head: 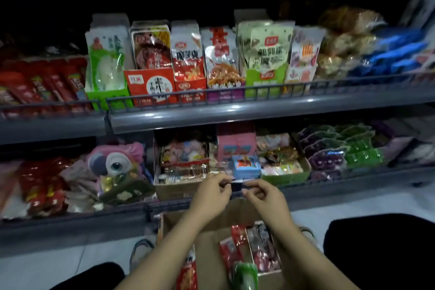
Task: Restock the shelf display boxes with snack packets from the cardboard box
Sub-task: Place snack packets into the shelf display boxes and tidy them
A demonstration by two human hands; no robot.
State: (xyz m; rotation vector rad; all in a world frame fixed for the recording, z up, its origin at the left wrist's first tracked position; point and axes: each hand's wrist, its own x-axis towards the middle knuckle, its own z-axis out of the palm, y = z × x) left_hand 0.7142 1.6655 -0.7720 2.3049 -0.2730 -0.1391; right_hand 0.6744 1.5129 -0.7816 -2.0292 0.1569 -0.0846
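Both my hands are raised in front of the lower shelf, pinching a small dark blue snack packet point(237, 185) between them. My left hand point(213, 189) grips its left end and my right hand point(261, 192) its right end. Just behind the packet sits a light blue display box point(246, 166) on the lower shelf. Below my forearms stands the open cardboard box point(209, 240), with red packets point(231, 248) and a green packet point(244, 275) inside.
The upper shelf point(235, 110) carries upright snack bags in display boxes behind a wire rail. On the lower shelf are a pink bird toy point(115, 160), a brown box of sweets point(181, 172), a green basket point(289, 175) and purple and green packets point(334, 148). My dark knees flank the box.
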